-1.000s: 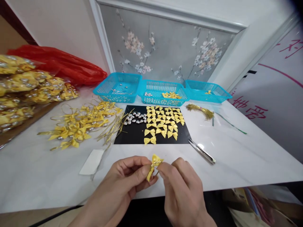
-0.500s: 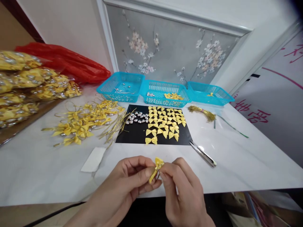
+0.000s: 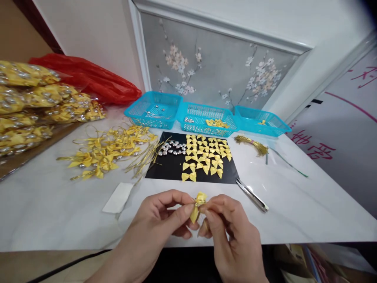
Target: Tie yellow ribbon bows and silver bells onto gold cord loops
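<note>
A white, faintly veined table (image 3: 282,220) stands against a pale wall, where a grey panel (image 3: 218,59) with painted blossom branches hangs in a white frame. On the white surface at the far right is handwriting (image 3: 321,152) in magenta; one character reads 爱, others are cut off or hard to read.

The black mat (image 3: 167,169) lies on the table, with yellow bows (image 3: 203,157) in columns on its right part and silvery beads (image 3: 172,147) on its left. In front of the mat, the held bow (image 3: 194,214) is between the hands, its long axis steep: one end points up and slightly right, the other down and slightly left, with gold tie around its middle. The left hand (image 3: 165,220) pinches it between thumb and forefinger; the right hand (image 3: 232,232) has its fingertips closed on the tie at its right side.

Behind the mat stand three blue baskets (image 3: 207,125). Left of it are a heap of beaded bows (image 3: 103,153) and, farther off, bagged bows (image 3: 26,98) and red plastic (image 3: 91,78). A white card (image 3: 118,197) lies front-left, metal snips (image 3: 252,195) front-right, and a gold tie bundle (image 3: 251,145) to the right.
</note>
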Demonstrator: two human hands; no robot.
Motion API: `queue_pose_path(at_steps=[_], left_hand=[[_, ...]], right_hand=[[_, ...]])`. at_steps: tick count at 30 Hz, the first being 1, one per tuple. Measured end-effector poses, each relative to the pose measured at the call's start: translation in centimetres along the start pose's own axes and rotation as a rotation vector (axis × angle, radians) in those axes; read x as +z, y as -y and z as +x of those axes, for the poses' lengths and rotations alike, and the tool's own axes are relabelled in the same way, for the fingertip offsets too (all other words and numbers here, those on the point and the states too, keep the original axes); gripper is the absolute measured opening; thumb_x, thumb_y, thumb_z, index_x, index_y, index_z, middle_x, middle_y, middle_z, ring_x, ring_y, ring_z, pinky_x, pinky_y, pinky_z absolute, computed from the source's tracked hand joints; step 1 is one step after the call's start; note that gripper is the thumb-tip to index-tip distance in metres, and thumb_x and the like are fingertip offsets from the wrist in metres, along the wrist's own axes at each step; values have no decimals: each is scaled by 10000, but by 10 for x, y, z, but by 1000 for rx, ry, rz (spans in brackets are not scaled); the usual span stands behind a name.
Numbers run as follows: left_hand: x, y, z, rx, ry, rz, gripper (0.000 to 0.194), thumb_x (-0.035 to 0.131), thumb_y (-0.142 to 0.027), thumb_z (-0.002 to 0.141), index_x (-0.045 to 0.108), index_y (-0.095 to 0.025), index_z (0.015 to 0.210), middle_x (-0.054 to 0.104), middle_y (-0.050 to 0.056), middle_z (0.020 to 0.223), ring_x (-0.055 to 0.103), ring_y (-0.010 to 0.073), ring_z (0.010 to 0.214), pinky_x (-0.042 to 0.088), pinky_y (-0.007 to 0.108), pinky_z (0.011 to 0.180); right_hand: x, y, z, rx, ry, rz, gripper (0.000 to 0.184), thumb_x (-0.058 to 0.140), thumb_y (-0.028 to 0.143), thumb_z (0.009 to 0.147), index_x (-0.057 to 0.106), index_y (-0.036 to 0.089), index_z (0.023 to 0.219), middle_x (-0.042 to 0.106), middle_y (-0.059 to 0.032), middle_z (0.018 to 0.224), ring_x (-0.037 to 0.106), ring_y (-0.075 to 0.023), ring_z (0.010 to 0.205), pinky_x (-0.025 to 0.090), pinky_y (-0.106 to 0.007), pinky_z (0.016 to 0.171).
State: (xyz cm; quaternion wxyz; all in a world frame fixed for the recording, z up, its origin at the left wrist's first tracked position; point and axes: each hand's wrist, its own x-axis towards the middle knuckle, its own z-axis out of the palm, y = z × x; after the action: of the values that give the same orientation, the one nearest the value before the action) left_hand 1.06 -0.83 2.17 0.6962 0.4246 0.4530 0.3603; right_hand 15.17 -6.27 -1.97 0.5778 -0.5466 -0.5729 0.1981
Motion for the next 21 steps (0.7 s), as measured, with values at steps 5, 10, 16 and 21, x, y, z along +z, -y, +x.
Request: queue_pose_path(at_steps=[5, 10, 16, 21], left_hand=[[2, -4, 2, -17, -15, -110, 187, 870, -306, 676, 747, -177, 731, 714, 6, 631, 674, 130, 555, 454, 136, 422], [4, -5, 1, -29, -30, -175, 232, 890, -321, 647, 716, -177, 701, 707, 5, 588, 638, 109, 519, 426, 116, 395], [0, -3, -1, 1, -71, -108, 176, 845, -301, 685, 726, -173, 704, 715, 26, 662, 649, 143, 621, 489, 162, 477], [-3, -2, 1, -7, -65, -92, 103, 802, -246, 721, 730, -179, 691, 716, 19, 668, 630, 132, 629, 484, 161, 505]], right_hand=[[-14, 3, 4, -186, 15, -201, 236, 477, 112, 951, 622, 217, 1106, 680, -61, 945, 672, -147, 725, 564, -249, 603], [-12, 2, 3, -410, 14, -390, 273, 528, 24, 893, 684, 233, 974, 603, -96, 1087, 620, -175, 849, 492, -277, 598], [-10, -4, 7, -460, 17, -370, 243, 516, -1, 896, 667, 189, 908, 604, -83, 963, 579, -174, 805, 450, -304, 625], [-16, -4, 7, -390, 113, -295, 294, 518, -27, 881, 664, 216, 961, 591, -68, 991, 604, -153, 808, 507, -288, 646]])
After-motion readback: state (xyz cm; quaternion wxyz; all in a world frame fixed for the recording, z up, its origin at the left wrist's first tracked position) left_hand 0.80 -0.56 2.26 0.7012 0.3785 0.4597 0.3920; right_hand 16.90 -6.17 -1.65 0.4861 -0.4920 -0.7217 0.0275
